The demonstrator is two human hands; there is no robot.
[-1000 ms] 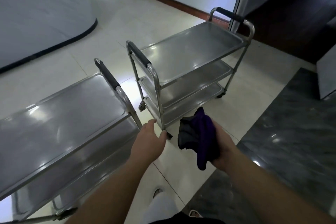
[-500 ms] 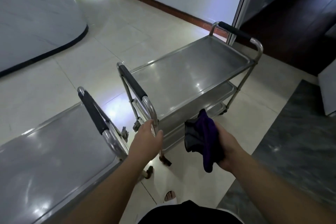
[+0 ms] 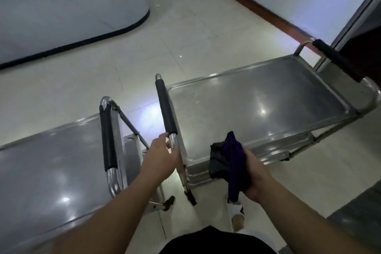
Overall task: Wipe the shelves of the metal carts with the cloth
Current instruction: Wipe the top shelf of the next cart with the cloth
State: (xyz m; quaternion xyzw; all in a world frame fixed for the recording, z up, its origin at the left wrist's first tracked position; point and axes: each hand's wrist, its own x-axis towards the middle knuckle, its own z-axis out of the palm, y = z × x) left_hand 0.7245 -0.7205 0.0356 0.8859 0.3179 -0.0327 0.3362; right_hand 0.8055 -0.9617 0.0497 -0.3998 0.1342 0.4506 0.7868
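Pale glossy floor tiles (image 3: 185, 33), light glare in patches. Dark stone flooring (image 3: 358, 218) at lower right. White wall with red-brown skirting board (image 3: 247, 0) runs along the far right; a curved white counter (image 3: 61, 6) with a black base strip sits far left.

Two metal carts stand side by side, handles nearly parallel. Right cart (image 3: 268, 97): top shelf bare steel, raised rim, light spots reflected; lower shelves just visible under its near edge. Black foam handle (image 3: 166, 107) at its left end, another at the far right end. Left cart (image 3: 51, 171): top shelf bare, its black-gripped handle at the right end.

Left hand (image 3: 162, 154) grips the bare steel bend of the right cart's near handle, fingers curled round the tube. Right hand (image 3: 255, 173) holds the cloth (image 3: 228, 156), bunched, dark purple and grey, over the near edge of the right cart's top shelf; one tail hangs down.
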